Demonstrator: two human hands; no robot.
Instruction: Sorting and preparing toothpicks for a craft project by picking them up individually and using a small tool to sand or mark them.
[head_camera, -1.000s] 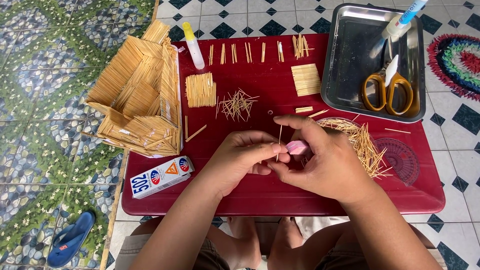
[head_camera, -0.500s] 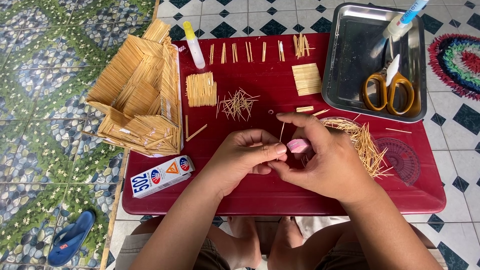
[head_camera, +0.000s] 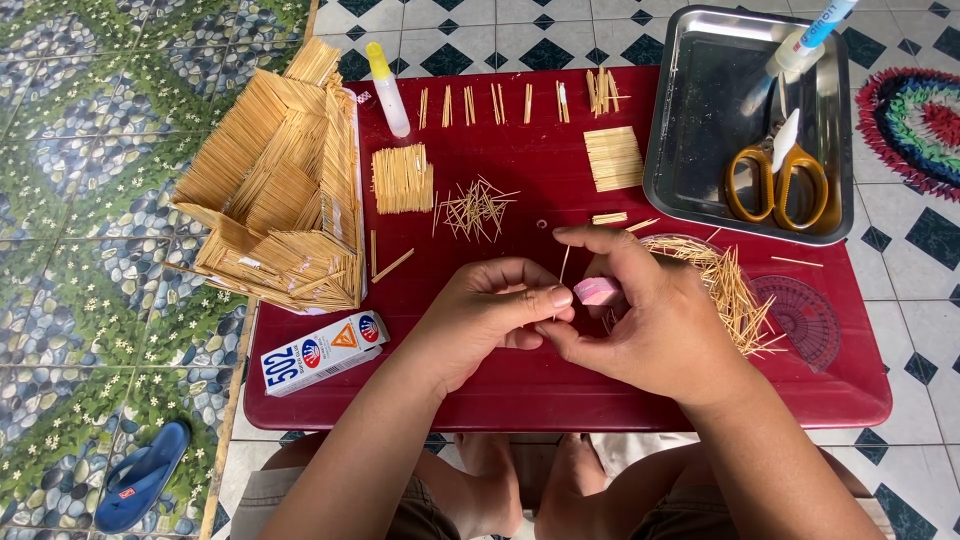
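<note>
Presently catalogued, item by item:

Left hand (head_camera: 480, 320): fingers curled nearly closed, thumb and forefinger pinched on the lower part of a single toothpick (head_camera: 563, 268).
Right hand (head_camera: 650, 320): closed round a small pink cutter (head_camera: 597, 291), forefinger arched over it; blade not visible.
Toothpick: upright between both hands, above the red table (head_camera: 560, 395); thin pale wood, very light, stiff but judged easily snapped, best gripped low, close to the cutter.
Loose toothpicks (head_camera: 730, 290): heap just right of the right hand; a smaller scatter (head_camera: 475, 210) lay beyond.
Glued panels (head_camera: 402, 180): flat, ribbed, straw-coloured.
Model house (head_camera: 280, 180): toothpick walls, left table edge; likely fragile.
Glue box (head_camera: 322, 352): white card, near the left wrist.
Steel tray (head_camera: 690, 120): smooth, shiny, held orange-handled scissors (head_camera: 775, 180).
</note>
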